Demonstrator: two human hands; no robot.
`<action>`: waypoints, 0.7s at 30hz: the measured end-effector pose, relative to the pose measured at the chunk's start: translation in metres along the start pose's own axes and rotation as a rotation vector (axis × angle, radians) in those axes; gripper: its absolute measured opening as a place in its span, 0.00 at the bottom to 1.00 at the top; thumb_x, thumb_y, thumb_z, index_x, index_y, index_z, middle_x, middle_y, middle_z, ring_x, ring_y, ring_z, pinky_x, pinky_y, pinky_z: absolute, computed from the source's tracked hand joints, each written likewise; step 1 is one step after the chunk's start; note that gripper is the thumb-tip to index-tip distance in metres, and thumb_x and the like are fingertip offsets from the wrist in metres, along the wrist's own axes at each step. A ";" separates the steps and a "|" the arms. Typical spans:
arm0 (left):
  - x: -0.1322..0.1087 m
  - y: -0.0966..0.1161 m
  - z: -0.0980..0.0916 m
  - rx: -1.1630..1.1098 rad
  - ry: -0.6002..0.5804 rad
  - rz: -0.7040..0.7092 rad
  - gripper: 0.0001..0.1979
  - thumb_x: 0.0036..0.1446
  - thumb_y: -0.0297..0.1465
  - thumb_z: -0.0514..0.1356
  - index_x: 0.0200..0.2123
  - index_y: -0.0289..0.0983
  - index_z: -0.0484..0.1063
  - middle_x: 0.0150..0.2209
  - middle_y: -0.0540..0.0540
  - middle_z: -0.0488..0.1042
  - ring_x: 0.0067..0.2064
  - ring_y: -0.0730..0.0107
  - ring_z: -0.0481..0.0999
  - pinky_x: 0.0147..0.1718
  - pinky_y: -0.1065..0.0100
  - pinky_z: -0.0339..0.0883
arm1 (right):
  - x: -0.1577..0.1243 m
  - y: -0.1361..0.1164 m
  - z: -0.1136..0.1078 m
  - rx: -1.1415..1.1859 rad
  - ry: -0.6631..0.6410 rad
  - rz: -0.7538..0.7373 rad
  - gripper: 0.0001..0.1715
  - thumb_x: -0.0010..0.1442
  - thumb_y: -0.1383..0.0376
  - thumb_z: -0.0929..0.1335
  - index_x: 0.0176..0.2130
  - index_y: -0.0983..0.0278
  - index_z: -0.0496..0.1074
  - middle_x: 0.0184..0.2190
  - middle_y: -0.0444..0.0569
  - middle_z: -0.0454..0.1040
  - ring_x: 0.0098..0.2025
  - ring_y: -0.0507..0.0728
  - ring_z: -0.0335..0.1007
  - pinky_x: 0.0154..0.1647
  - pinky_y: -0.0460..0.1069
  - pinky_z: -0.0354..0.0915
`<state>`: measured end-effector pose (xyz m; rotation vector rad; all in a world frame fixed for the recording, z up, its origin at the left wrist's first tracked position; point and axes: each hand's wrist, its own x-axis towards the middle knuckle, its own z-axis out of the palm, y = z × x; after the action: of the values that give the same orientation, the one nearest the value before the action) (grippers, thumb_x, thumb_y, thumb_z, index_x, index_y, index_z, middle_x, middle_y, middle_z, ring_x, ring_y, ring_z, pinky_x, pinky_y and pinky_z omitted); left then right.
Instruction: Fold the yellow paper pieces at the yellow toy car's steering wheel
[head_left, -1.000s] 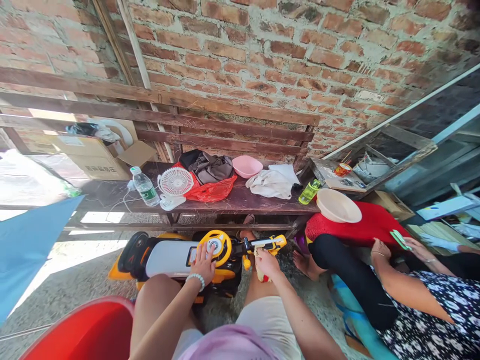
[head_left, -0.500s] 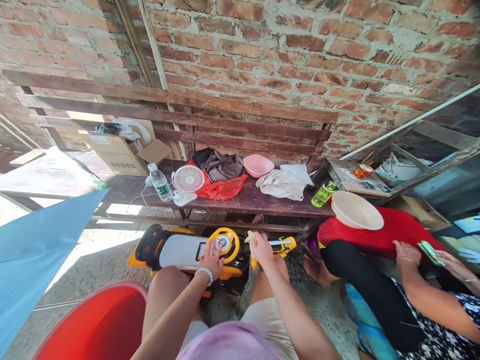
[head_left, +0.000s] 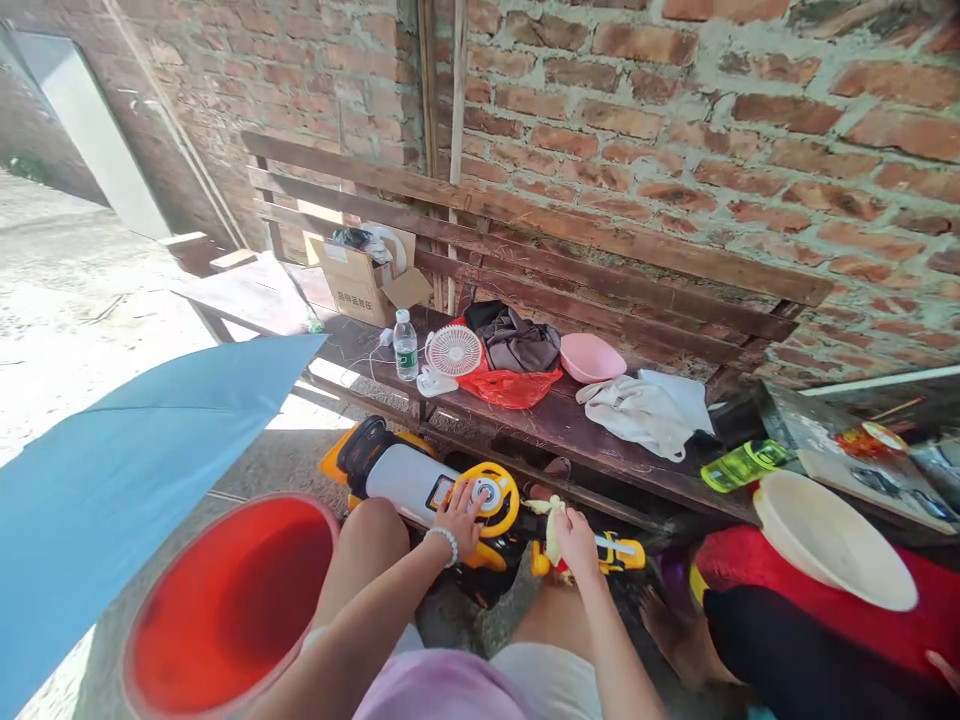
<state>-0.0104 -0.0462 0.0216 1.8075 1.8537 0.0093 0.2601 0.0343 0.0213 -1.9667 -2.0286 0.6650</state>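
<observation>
A yellow and black ride-on toy car (head_left: 401, 480) with a pale grey seat stands on the floor before my knees. My left hand (head_left: 460, 522), a beaded bracelet on its wrist, lies with fingers spread on the hub of the yellow steering wheel (head_left: 510, 503). Just right of the wheel, my right hand (head_left: 576, 545) is closed around a limp, pale yellow cloth (head_left: 553, 528). One end of the cloth sticks out to the left and some hangs below the fist. The car's yellow front part (head_left: 626, 553) shows beyond that hand.
A wooden bench (head_left: 540, 420) along the brick wall bears a water bottle (head_left: 406, 345), a small fan (head_left: 454, 352), a pink basin (head_left: 592, 357) and a green bottle (head_left: 742, 465). At left are a red tub (head_left: 232, 600) and blue umbrella-like fabric (head_left: 150, 450). Another person's dark-clothed leg (head_left: 810, 640) is at right.
The view has swung left, so things appear further right. More of the yellow cloth now shows from my right hand. My left hand stays on the steering wheel.
</observation>
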 end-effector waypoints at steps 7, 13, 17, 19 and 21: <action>0.001 -0.002 0.006 -0.042 0.040 0.006 0.41 0.63 0.37 0.53 0.78 0.43 0.46 0.79 0.43 0.32 0.79 0.43 0.31 0.71 0.33 0.43 | 0.006 0.007 -0.019 -0.200 -0.073 0.011 0.25 0.73 0.56 0.54 0.44 0.57 0.77 0.47 0.54 0.78 0.49 0.61 0.78 0.48 0.51 0.70; 0.004 -0.004 0.012 -0.041 0.062 -0.004 0.41 0.63 0.36 0.54 0.77 0.42 0.47 0.79 0.41 0.33 0.79 0.46 0.31 0.71 0.34 0.43 | 0.016 0.062 -0.053 -0.402 -0.108 0.221 0.26 0.72 0.58 0.54 0.47 0.57 0.78 0.48 0.58 0.76 0.40 0.62 0.82 0.46 0.58 0.73; 0.003 -0.002 0.009 -0.035 0.029 -0.008 0.42 0.63 0.38 0.55 0.78 0.43 0.46 0.79 0.40 0.33 0.79 0.45 0.31 0.71 0.34 0.43 | 0.015 0.102 -0.054 -0.421 -0.040 0.246 0.27 0.71 0.59 0.54 0.43 0.51 0.79 0.46 0.58 0.75 0.36 0.63 0.82 0.47 0.59 0.74; 0.003 -0.001 0.007 -0.039 0.030 -0.009 0.42 0.63 0.39 0.55 0.78 0.43 0.46 0.79 0.40 0.32 0.79 0.45 0.31 0.71 0.33 0.42 | 0.018 0.111 -0.047 -0.410 -0.033 0.234 0.26 0.69 0.61 0.54 0.41 0.51 0.79 0.46 0.59 0.76 0.38 0.64 0.82 0.47 0.60 0.74; 0.002 -0.002 0.007 -0.044 0.037 -0.018 0.42 0.62 0.40 0.55 0.78 0.43 0.46 0.79 0.41 0.32 0.79 0.45 0.30 0.71 0.33 0.42 | 0.023 0.111 -0.040 -0.382 -0.055 0.196 0.25 0.67 0.63 0.56 0.39 0.51 0.80 0.45 0.58 0.77 0.39 0.64 0.82 0.48 0.61 0.73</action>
<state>-0.0093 -0.0467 0.0142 1.7714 1.8808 0.0770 0.3752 0.0620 0.0001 -2.4087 -2.1410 0.3918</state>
